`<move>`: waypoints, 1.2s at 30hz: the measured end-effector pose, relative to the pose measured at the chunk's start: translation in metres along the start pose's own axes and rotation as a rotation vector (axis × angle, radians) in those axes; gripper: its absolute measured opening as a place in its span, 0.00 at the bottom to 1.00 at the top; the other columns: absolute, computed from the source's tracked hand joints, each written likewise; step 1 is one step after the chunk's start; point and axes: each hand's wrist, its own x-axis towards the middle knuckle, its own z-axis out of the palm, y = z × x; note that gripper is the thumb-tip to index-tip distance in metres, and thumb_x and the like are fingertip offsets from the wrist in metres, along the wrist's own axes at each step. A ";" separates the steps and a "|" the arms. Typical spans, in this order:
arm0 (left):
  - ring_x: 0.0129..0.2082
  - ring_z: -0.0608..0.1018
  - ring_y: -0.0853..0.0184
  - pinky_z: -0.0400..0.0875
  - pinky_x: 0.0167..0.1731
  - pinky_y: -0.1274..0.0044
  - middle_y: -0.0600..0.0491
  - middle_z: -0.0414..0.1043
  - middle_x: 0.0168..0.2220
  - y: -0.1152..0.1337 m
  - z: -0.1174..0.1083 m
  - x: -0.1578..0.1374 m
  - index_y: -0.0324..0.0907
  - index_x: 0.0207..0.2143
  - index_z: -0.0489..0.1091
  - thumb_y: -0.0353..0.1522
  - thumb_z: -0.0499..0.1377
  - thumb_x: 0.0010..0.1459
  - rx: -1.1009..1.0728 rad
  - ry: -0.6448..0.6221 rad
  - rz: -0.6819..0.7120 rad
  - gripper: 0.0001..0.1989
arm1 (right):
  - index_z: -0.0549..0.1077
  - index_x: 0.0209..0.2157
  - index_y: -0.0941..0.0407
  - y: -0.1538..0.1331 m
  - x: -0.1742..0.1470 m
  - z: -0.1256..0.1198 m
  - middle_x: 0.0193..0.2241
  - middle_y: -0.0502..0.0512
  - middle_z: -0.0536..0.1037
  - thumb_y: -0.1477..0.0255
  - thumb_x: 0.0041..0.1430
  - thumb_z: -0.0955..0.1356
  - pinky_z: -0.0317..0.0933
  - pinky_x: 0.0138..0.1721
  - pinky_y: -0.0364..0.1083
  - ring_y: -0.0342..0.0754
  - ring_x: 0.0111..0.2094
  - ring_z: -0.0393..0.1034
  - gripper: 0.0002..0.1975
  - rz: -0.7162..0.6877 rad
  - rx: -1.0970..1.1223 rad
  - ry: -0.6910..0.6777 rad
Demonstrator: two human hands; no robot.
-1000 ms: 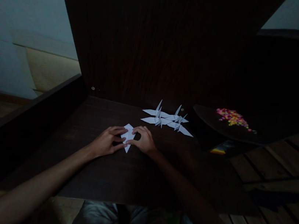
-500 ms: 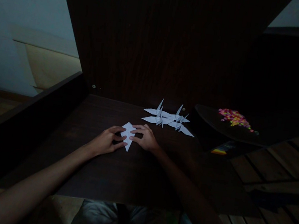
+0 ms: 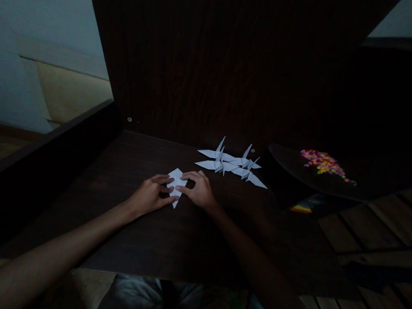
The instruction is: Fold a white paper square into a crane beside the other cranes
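Observation:
A small piece of white origami paper point(image 3: 176, 176), folded into a kite shape with its long point toward me, lies flat on the dark tabletop. My left hand point(image 3: 145, 194) holds its left side, fingertips pressed onto the paper and the thumb near the lower point. From the other side, my right hand point(image 3: 201, 189) grips the right edge, with the thumb and fingers on the paper and partly covering it. Behind and to the right, several white paper cranes point(image 3: 217, 166) stand close together in two rows, wings overlapping.
On a dark raised shelf point(image 3: 285, 160) at the right lies a pile of small colourful pieces point(image 3: 322, 162). A dark upright panel point(image 3: 219, 59) rises behind the tabletop. A low side board point(image 3: 36, 161) borders the left, and wooden slats point(image 3: 392, 216) show at the lower right.
My right thumb has shifted slightly on the paper, and my left thumb has slid a little to the right near the lower point. The cranes have not moved.

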 end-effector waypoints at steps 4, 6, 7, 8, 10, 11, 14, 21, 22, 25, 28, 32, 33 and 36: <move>0.50 0.74 0.55 0.70 0.50 0.63 0.42 0.75 0.47 0.002 0.000 0.000 0.40 0.36 0.79 0.43 0.60 0.54 0.020 -0.002 -0.014 0.17 | 0.79 0.35 0.54 -0.003 -0.002 0.000 0.44 0.53 0.77 0.65 0.54 0.71 0.62 0.44 0.51 0.51 0.42 0.66 0.09 -0.021 -0.135 -0.032; 0.50 0.74 0.55 0.70 0.50 0.64 0.42 0.75 0.47 0.003 -0.001 0.000 0.40 0.36 0.79 0.42 0.59 0.54 0.022 -0.002 -0.013 0.16 | 0.80 0.36 0.53 -0.008 -0.005 -0.001 0.47 0.54 0.76 0.65 0.58 0.68 0.62 0.45 0.53 0.52 0.44 0.66 0.10 -0.061 -0.244 -0.063; 0.50 0.74 0.55 0.70 0.50 0.64 0.43 0.75 0.47 0.004 -0.001 0.000 0.40 0.36 0.79 0.43 0.59 0.54 0.022 -0.001 -0.009 0.16 | 0.79 0.37 0.53 -0.010 -0.006 -0.001 0.48 0.55 0.75 0.65 0.60 0.66 0.62 0.46 0.55 0.54 0.46 0.65 0.11 -0.087 -0.300 -0.075; 0.50 0.74 0.55 0.70 0.50 0.64 0.43 0.75 0.48 0.004 -0.001 0.000 0.40 0.36 0.79 0.43 0.59 0.55 0.023 0.000 -0.006 0.17 | 0.79 0.39 0.53 -0.013 -0.008 -0.001 0.50 0.56 0.74 0.65 0.61 0.65 0.61 0.47 0.56 0.55 0.49 0.64 0.12 -0.113 -0.351 -0.088; 0.51 0.74 0.55 0.70 0.51 0.63 0.43 0.74 0.49 0.003 -0.002 -0.002 0.40 0.37 0.79 0.43 0.58 0.56 0.026 -0.008 -0.001 0.17 | 0.77 0.44 0.56 -0.017 -0.012 -0.001 0.53 0.59 0.72 0.68 0.63 0.63 0.60 0.50 0.58 0.57 0.55 0.61 0.14 -0.177 -0.419 -0.130; 0.52 0.73 0.55 0.70 0.51 0.63 0.43 0.73 0.50 0.003 -0.002 -0.002 0.40 0.38 0.78 0.43 0.57 0.57 0.027 -0.019 0.002 0.18 | 0.75 0.46 0.58 -0.018 -0.013 0.000 0.54 0.61 0.71 0.70 0.64 0.62 0.58 0.53 0.58 0.57 0.58 0.59 0.15 -0.207 -0.437 -0.155; 0.57 0.69 0.55 0.65 0.55 0.60 0.44 0.70 0.54 0.000 -0.004 -0.005 0.41 0.43 0.76 0.42 0.53 0.60 0.023 -0.084 0.029 0.19 | 0.70 0.52 0.62 -0.017 -0.017 -0.001 0.57 0.65 0.67 0.71 0.65 0.59 0.53 0.59 0.55 0.55 0.62 0.54 0.18 -0.247 -0.459 -0.234; 0.59 0.65 0.57 0.59 0.58 0.58 0.46 0.67 0.56 -0.001 -0.009 -0.004 0.42 0.47 0.74 0.42 0.50 0.62 0.039 -0.181 0.036 0.20 | 0.62 0.58 0.66 -0.014 -0.021 -0.012 0.61 0.68 0.57 0.66 0.65 0.60 0.48 0.62 0.57 0.56 0.64 0.48 0.25 -0.253 -0.398 -0.367; 0.60 0.65 0.57 0.59 0.59 0.58 0.46 0.67 0.56 -0.001 -0.009 -0.004 0.41 0.47 0.74 0.42 0.50 0.62 0.041 -0.191 0.029 0.20 | 0.61 0.59 0.65 -0.014 -0.021 -0.013 0.62 0.69 0.56 0.65 0.64 0.61 0.48 0.62 0.57 0.57 0.64 0.47 0.26 -0.254 -0.385 -0.382; 0.61 0.63 0.57 0.57 0.60 0.59 0.47 0.67 0.56 0.000 -0.009 -0.003 0.42 0.47 0.74 0.42 0.50 0.62 0.049 -0.220 0.016 0.20 | 0.58 0.61 0.66 -0.013 -0.020 -0.015 0.63 0.70 0.53 0.61 0.62 0.62 0.46 0.62 0.59 0.57 0.65 0.45 0.31 -0.252 -0.352 -0.428; 0.61 0.62 0.58 0.56 0.60 0.60 0.48 0.66 0.57 0.000 -0.008 -0.003 0.42 0.48 0.73 0.42 0.49 0.63 0.071 -0.224 0.009 0.20 | 0.57 0.61 0.67 -0.014 -0.021 -0.016 0.63 0.71 0.53 0.60 0.62 0.62 0.45 0.63 0.58 0.58 0.65 0.44 0.32 -0.243 -0.358 -0.437; 0.61 0.62 0.57 0.59 0.59 0.60 0.47 0.64 0.58 0.000 -0.009 -0.004 0.42 0.48 0.73 0.43 0.49 0.62 0.086 -0.213 -0.002 0.21 | 0.58 0.61 0.66 -0.016 -0.023 -0.015 0.63 0.70 0.54 0.61 0.62 0.62 0.46 0.63 0.58 0.57 0.65 0.45 0.31 -0.249 -0.379 -0.406; 0.61 0.62 0.57 0.59 0.59 0.60 0.47 0.64 0.58 0.001 -0.009 -0.004 0.42 0.48 0.73 0.43 0.49 0.62 0.085 -0.209 -0.001 0.21 | 0.57 0.61 0.65 -0.017 -0.024 -0.014 0.63 0.69 0.54 0.61 0.62 0.62 0.46 0.63 0.58 0.57 0.65 0.45 0.30 -0.252 -0.378 -0.393; 0.61 0.63 0.58 0.59 0.59 0.60 0.48 0.64 0.58 0.000 -0.009 -0.004 0.44 0.48 0.73 0.43 0.50 0.62 0.083 -0.195 0.005 0.20 | 0.57 0.61 0.65 -0.018 -0.027 -0.013 0.63 0.69 0.53 0.62 0.63 0.61 0.45 0.63 0.58 0.57 0.65 0.44 0.30 -0.260 -0.390 -0.364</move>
